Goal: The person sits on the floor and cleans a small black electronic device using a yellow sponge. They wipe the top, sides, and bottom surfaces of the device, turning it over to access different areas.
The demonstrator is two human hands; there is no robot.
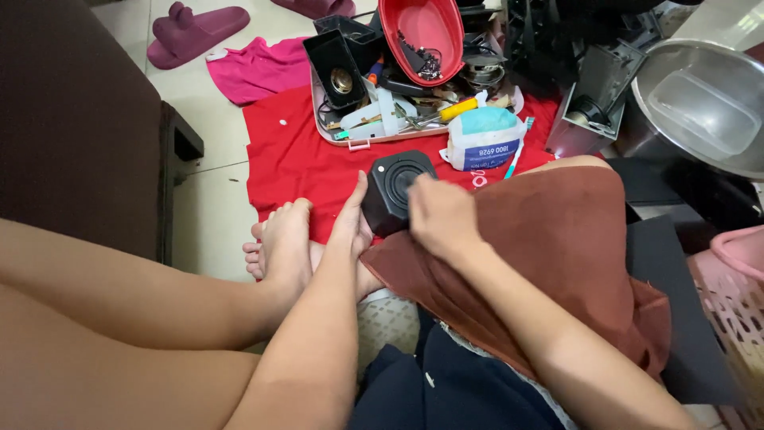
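The person is sitting on the floor, bracing a small black cube-shaped speaker box point(395, 191) with a round driver on its face against the left knee, just above a red cloth point(294, 163) spread over the tiles. The left hand point(353, 223) is gripping the box along its left side, thumb up against the edge. The right hand point(442, 213) is resting closed over the box's right edge — whether it is pinching a small tool or part I cannot tell, since the fingers are hiding it.

The likeliest trouble, as I judge it: the box is being held only at its sides and propped on a knee, so a hard push from the right hand could twist it out of the left hand's grip and drop it onto the cloth. Any small part coming loose could also roll into the cloth's folds.

Counted: two black speaker boxes, the second one point(336, 68) standing in a pale plastic tray point(362, 142) of tools; one red oval bowl point(422, 28) with small dark parts inside; one packet of tissues point(482, 139); one yellow-handled tool point(456, 109); two purple slippers point(196, 29) — one only partly in view; one pink cloth point(259, 68).
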